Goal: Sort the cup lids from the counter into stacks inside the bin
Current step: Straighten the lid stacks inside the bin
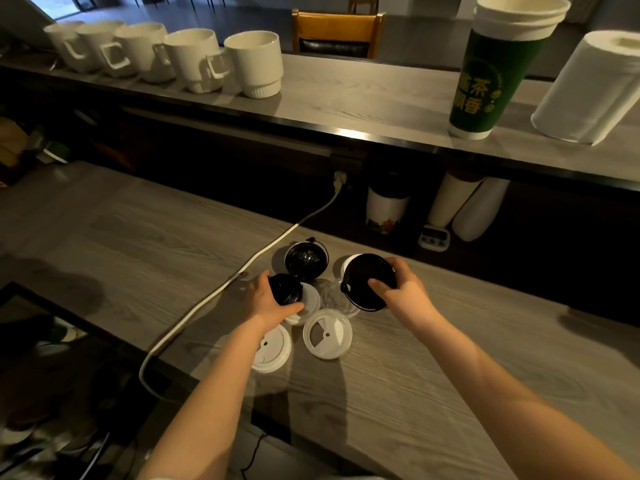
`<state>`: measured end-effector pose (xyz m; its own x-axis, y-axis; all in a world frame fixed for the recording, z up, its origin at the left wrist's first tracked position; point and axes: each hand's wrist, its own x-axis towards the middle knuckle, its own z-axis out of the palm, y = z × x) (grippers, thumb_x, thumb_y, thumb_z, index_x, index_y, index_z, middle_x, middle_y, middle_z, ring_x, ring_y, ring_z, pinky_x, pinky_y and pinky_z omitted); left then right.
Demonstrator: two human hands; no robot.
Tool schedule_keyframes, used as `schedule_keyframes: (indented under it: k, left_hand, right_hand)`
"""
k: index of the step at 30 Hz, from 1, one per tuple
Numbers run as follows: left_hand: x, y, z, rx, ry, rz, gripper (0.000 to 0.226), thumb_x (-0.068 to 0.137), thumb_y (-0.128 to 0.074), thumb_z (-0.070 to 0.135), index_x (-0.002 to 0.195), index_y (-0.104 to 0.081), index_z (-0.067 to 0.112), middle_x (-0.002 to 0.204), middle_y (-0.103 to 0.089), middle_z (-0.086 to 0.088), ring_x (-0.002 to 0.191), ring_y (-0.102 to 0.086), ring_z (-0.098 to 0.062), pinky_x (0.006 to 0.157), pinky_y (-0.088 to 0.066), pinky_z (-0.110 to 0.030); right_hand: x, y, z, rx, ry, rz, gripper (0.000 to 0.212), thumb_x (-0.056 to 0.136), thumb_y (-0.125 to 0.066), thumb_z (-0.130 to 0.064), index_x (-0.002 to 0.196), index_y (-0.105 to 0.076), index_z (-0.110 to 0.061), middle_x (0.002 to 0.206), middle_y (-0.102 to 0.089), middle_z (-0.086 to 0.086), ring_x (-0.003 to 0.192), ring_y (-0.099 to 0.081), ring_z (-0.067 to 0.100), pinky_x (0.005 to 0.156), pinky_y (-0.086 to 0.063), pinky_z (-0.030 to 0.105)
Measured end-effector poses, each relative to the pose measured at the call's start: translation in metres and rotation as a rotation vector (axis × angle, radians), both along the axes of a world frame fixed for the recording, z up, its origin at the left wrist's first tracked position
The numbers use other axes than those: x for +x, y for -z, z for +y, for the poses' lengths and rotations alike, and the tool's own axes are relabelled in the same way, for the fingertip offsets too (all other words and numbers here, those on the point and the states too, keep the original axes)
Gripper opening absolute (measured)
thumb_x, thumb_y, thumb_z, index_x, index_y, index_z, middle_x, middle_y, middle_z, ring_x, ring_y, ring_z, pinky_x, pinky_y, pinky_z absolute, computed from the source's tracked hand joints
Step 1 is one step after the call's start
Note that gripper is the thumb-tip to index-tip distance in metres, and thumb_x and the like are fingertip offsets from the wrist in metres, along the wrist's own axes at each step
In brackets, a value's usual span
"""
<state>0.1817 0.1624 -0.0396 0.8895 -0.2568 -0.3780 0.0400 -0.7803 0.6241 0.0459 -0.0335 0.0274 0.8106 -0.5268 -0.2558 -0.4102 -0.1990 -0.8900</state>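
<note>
Left hand (265, 299) and right hand (405, 289) each clamped on a lid.
A small black lid (285, 289) is gripped on the left with curled fingers; a larger black lid (363, 271) is held tilted under the right thumb, both just above the worktop (433, 375).

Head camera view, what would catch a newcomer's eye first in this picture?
At the middle of the grey wood-grain counter, the left hand grips a small black plastic lid and the right hand a larger black plastic lid. Flat white plastic lids lie just nearer the camera. On the raised ledge behind, a row of white ceramic mugs stands at left, a tall green paper cup at right.
</note>
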Motion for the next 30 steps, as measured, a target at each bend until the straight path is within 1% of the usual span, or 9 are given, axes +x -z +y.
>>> schedule_keyframes:
  k: [2, 6, 9, 11, 13, 17, 21, 24, 30]
  left_hand:
    - [-0.002, -0.013, -0.004, 0.033, -0.024, -0.017, 0.108, 0.068, -0.082, 0.034, 0.148, -0.012, 0.014, 0.154, -0.006, -0.014, 0.141, -0.018, -0.033, 0.111, -0.03, -0.045]
    - [-0.017, -0.048, -0.021, -0.021, 0.047, -0.181, 0.103, 0.063, -0.084, 0.039, 0.142, -0.024, 0.009, 0.145, -0.017, -0.012, 0.133, -0.031, -0.031, 0.107, -0.036, -0.042]
    - [-0.037, -0.075, -0.038, -0.084, 0.112, -0.278, 0.102, 0.062, -0.084, 0.04, 0.141, -0.024, 0.014, 0.143, -0.023, -0.008, 0.133, -0.029, -0.027, 0.109, -0.033, -0.044]
    - [-0.052, -0.092, -0.051, -0.137, 0.201, -0.346, 0.102, 0.063, -0.083, 0.041, 0.142, -0.022, 0.018, 0.143, -0.024, -0.003, 0.133, -0.027, -0.022, 0.109, -0.03, -0.037]
    - [-0.067, -0.106, -0.063, -0.173, 0.273, -0.377, 0.103, 0.065, -0.082, 0.04, 0.145, -0.019, 0.02, 0.146, -0.022, 0.0, 0.136, -0.024, -0.019, 0.109, -0.027, -0.033]
    - [-0.092, -0.122, -0.085, -0.219, 0.367, -0.4, 0.102, 0.069, -0.079, 0.04, 0.146, -0.015, 0.023, 0.147, -0.018, 0.003, 0.136, -0.022, -0.017, 0.108, -0.027, -0.03]
    - [-0.115, -0.129, -0.108, -0.248, 0.449, -0.395, 0.103, 0.069, -0.078, 0.043, 0.146, -0.013, 0.024, 0.146, -0.016, 0.004, 0.135, -0.024, -0.016, 0.107, -0.028, -0.03]
    - [-0.139, -0.13, -0.135, -0.276, 0.53, -0.383, 0.104, 0.068, -0.078, 0.044, 0.146, -0.012, 0.025, 0.144, -0.016, 0.007, 0.134, -0.024, -0.015, 0.109, -0.028, -0.032]
    - [-0.21, -0.131, -0.206, -0.339, 0.644, -0.339, 0.106, 0.068, -0.08, 0.038, 0.148, -0.012, 0.021, 0.149, -0.018, 0.0, 0.138, -0.021, -0.018, 0.111, -0.023, -0.029]
  right_hand:
    - [-0.001, -0.006, -0.002, -0.003, 0.016, -0.032, 0.038, 0.09, -0.061, -0.015, 0.125, -0.046, -0.015, 0.111, -0.055, 0.002, 0.106, -0.055, 0.021, 0.086, -0.049, 0.033]
    - [-0.007, -0.02, -0.01, 0.123, 0.072, -0.175, 0.025, 0.089, -0.061, -0.013, 0.11, -0.049, -0.022, 0.107, -0.061, -0.001, 0.103, -0.062, 0.02, 0.091, -0.053, 0.042]
    - [-0.016, -0.038, -0.018, 0.271, 0.117, -0.298, 0.019, 0.09, -0.06, -0.012, 0.106, -0.054, -0.022, 0.106, -0.065, 0.001, 0.096, -0.065, 0.015, 0.08, -0.057, 0.032]
    - [-0.023, -0.052, -0.024, 0.377, 0.143, -0.381, 0.016, 0.091, -0.059, -0.01, 0.104, -0.058, -0.017, 0.099, -0.068, 0.0, 0.088, -0.067, 0.009, 0.068, -0.055, 0.022]
    - [-0.031, -0.063, -0.03, 0.427, 0.167, -0.437, 0.014, 0.09, -0.058, -0.01, 0.103, -0.06, -0.016, 0.094, -0.07, -0.001, 0.086, -0.068, 0.01, 0.067, -0.055, 0.02]
    - [-0.057, -0.078, -0.047, 0.436, 0.28, -0.516, 0.011, 0.09, -0.057, -0.008, 0.095, -0.059, -0.018, 0.091, -0.069, 0.0, 0.086, -0.067, 0.012, 0.066, -0.054, 0.021]
    - [-0.099, -0.082, -0.072, 0.375, 0.45, -0.523, 0.013, 0.091, -0.055, -0.007, 0.099, -0.057, -0.017, 0.098, -0.067, 0.002, 0.091, -0.065, 0.015, 0.072, -0.055, 0.027]
    - [-0.141, -0.079, -0.093, 0.362, 0.593, -0.53, 0.014, 0.09, -0.055, -0.006, 0.097, -0.057, -0.019, 0.098, -0.066, 0.002, 0.089, -0.065, 0.015, 0.063, -0.054, 0.022]
    - [-0.243, -0.073, -0.139, 0.302, 0.769, -0.526, 0.014, 0.091, -0.057, -0.01, 0.101, -0.057, -0.02, 0.101, -0.066, 0.002, 0.093, -0.064, 0.015, 0.066, -0.052, 0.025]
